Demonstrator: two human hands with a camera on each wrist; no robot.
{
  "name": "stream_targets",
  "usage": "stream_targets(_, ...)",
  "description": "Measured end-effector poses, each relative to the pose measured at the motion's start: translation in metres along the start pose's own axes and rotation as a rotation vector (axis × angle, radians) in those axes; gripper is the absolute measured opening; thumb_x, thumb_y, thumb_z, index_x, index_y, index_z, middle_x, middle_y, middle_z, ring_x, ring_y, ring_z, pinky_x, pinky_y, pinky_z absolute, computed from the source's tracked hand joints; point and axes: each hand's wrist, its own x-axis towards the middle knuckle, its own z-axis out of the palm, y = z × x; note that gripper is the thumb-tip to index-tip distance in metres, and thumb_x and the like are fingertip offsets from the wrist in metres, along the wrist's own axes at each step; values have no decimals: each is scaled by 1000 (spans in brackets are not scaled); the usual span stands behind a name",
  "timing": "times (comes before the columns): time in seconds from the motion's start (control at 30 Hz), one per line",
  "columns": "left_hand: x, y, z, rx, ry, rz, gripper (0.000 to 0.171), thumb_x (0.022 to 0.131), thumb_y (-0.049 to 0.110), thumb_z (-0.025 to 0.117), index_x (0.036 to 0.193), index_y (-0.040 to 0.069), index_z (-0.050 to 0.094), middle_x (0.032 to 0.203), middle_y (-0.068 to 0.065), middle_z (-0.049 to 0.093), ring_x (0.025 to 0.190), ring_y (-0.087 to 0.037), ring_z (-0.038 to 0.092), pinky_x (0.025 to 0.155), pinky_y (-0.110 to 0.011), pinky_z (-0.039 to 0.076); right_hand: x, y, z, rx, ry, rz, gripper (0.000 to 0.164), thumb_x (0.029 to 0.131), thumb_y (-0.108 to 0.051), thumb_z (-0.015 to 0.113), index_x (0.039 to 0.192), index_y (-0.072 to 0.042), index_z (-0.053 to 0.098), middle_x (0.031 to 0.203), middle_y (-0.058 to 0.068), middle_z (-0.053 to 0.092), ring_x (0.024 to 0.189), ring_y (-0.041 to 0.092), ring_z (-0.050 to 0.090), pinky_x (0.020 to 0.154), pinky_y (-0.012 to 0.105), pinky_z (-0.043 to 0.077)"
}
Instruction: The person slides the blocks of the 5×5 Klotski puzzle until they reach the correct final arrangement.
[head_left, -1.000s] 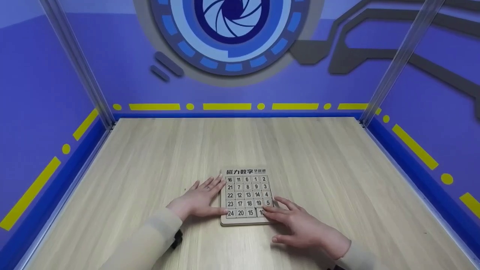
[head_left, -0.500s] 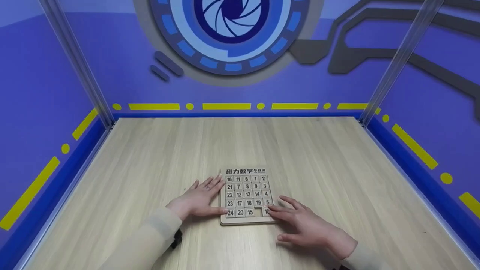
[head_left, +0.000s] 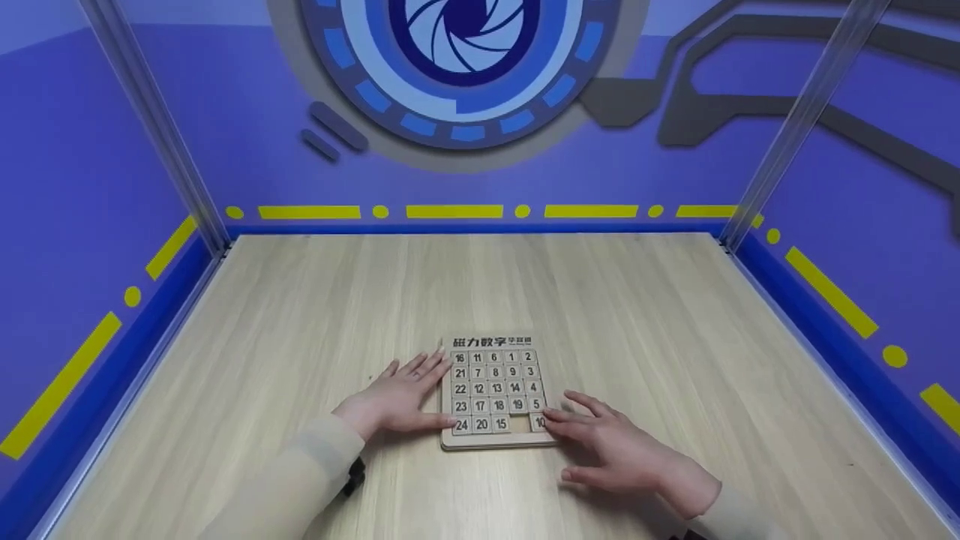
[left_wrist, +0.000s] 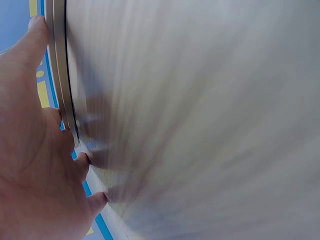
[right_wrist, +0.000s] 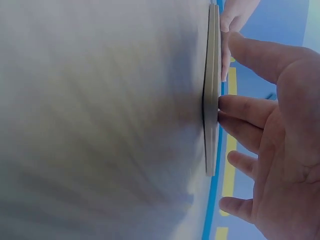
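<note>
A wooden sliding number puzzle (head_left: 499,441) lies flat on the table, with black-numbered square tiles and printed characters along its top. My left hand (head_left: 397,401) spreads along its left side, thumb at the tile marked 24 (head_left: 461,425) and fingertips by the upper left edge. In the left wrist view, straight fingers meet the board's side (left_wrist: 61,65). My right hand (head_left: 619,450) touches the tile marked 10 (head_left: 537,423) at the lower right corner with extended fingertips. A bare slot (head_left: 519,425) lies between tiles 15 and 10. The right wrist view shows two fingertips (right_wrist: 225,104) at the board's face.
The wood-grain table (head_left: 480,292) reaches back to a blue-purple wall (head_left: 465,184) with yellow dashes. Similar panels stand at left and right, joined by metal corner posts (head_left: 161,127). A black strap (head_left: 355,476) shows at the left wrist.
My right hand has moved right, sliding tile 10 with it into the lower right corner. A slot has opened to the right of tile 15. The left hand stays put.
</note>
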Motion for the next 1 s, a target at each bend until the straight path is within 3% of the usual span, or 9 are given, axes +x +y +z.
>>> stream_targets(0.23, 1, -2, 3, 8, -3, 3, 103, 90, 80, 50, 167, 22, 12, 175, -2, 8, 162, -33, 12, 129, -64, 11, 7, -18, 3, -79, -12, -8, 82, 91, -55, 70, 155, -10, 45, 166, 11, 39, 154, 44, 31, 117, 73, 32)
stream_targets(0.4, 2, -3, 3, 12, -3, -2, 104, 90, 81, 49, 167, 23, 10, 175, 0, 6, 162, -32, 11, 129, -64, 10, 13, -39, 13, -101, -73, 4, 92, 92, -64, 63, 161, -12, 33, 171, 9, 27, 157, 39, 26, 120, 73, 26)
stream_targets(0.63, 2, -3, 4, 19, 0, 3, 104, 90, 81, 49, 167, 23, 11, 175, -2, 6, 162, -33, 12, 129, -65, 11, 23, -52, 22, -140, -102, -6, 95, 90, -72, 59, 161, -14, 35, 171, 5, 29, 158, 37, 24, 120, 73, 26)
stream_targets(1.0, 2, -3, 3, 20, 3, 2, 104, 90, 81, 49, 167, 23, 11, 175, -1, 6, 162, -33, 12, 129, -64, 11, 28, -50, 24, -135, -124, 18, 99, 88, -75, 59, 161, -13, 36, 170, 3, 31, 159, 36, 23, 121, 72, 26)
